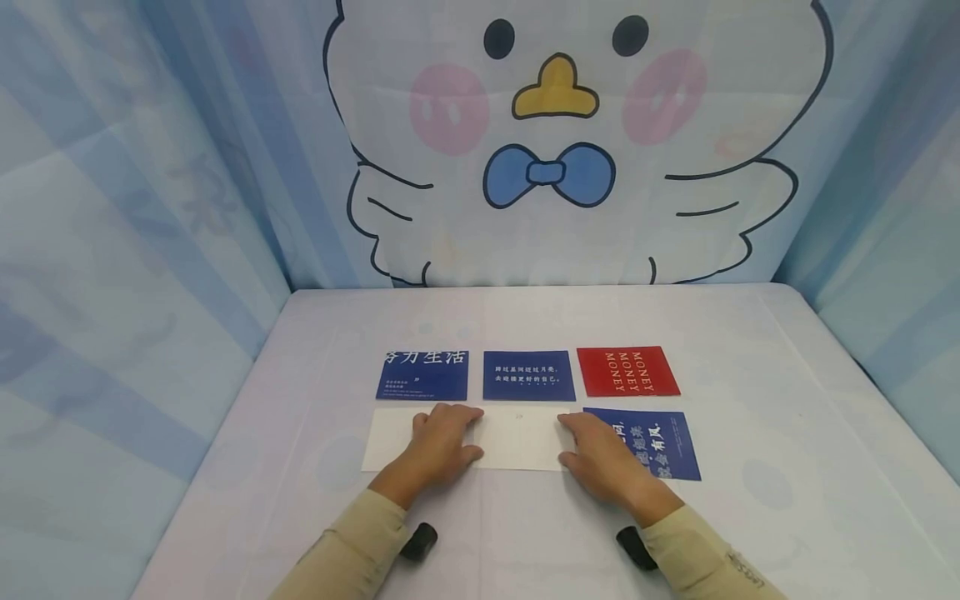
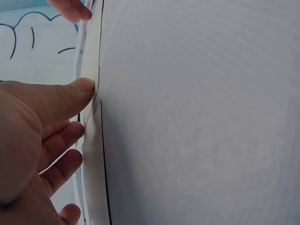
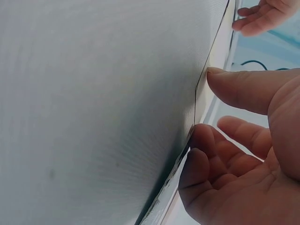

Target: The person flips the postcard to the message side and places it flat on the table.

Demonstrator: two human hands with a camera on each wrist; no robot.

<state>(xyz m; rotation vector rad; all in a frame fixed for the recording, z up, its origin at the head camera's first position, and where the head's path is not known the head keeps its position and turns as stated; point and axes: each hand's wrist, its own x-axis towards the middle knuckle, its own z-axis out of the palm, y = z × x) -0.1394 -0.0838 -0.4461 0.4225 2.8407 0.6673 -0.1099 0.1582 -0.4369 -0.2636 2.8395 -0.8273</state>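
A white blank-looking card (image 1: 517, 437) with a small faint mark near its top lies in the middle of the front row, between both hands. My left hand (image 1: 442, 442) touches its left side with thumb and index finger, and lies partly over another white card (image 1: 386, 437). On the opposite side, my right hand (image 1: 603, 454) touches the middle card's right edge, thumb and index finger apart. Beneath that hand, a blue card (image 1: 675, 446) with white writing is partly covered. In the left wrist view, the thumb (image 2: 82, 86) rests against the card edge, other fingers loosely bent.
Behind lies a row of a blue card with large writing (image 1: 423, 379), a second blue card (image 1: 528, 375) and a red MONEY card (image 1: 628, 372). The pale cloth-covered table (image 1: 300, 350) meets a cartoon-print curtain (image 1: 547, 242) at the back. Black wrist devices (image 1: 420, 542) hang below both sleeves.
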